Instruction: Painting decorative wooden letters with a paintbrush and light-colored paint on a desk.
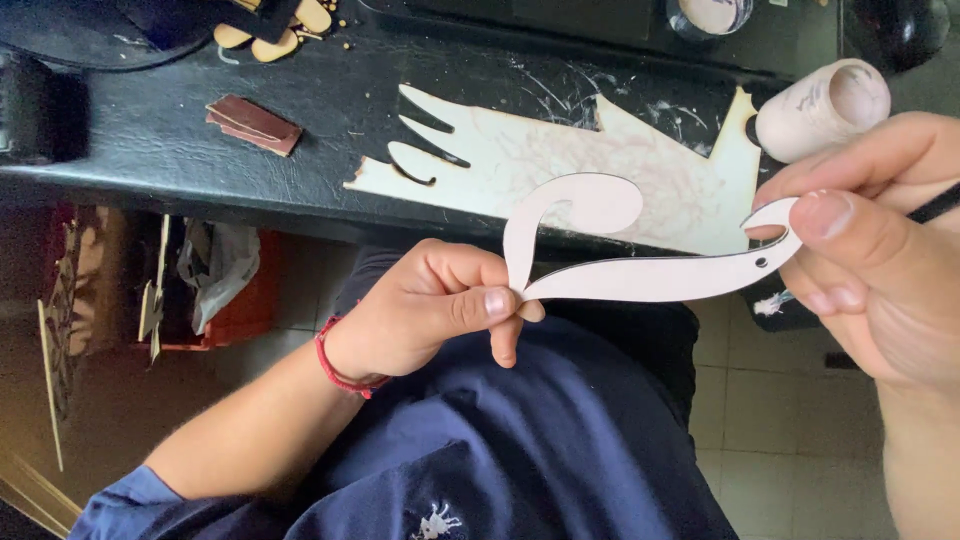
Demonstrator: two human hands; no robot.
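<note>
- I see my left hand (430,310) pinching the narrow waist of a pale, flat, swan-shaped wooden cutout (620,250), thumb and forefinger closed tight where the curled tail meets the long body.
- My right hand (870,270) grips the head end of the piece, thumb pressed flat over it near the small drilled eye hole; it also seems to carry a thin dark tool (935,205), though I cannot tell what kind.
- The cutout hangs in the air between both hands, above my dark blue clothing (540,440) and just in front of the black work table (200,130).
- On the table lie a large pale plywood offcut sheet (640,170), a stack of reddish-brown sandpaper pieces (255,123) and a whitish roll (820,108).
- Risk, as I judge it: the piece is thin, and its neck and waist are narrow, so twisting or bending between the two grips could snap it.
- A loose pinch on the left could let the tail drop to the tiled floor (790,400).
- The dark tool could scratch the face if it slips.
</note>
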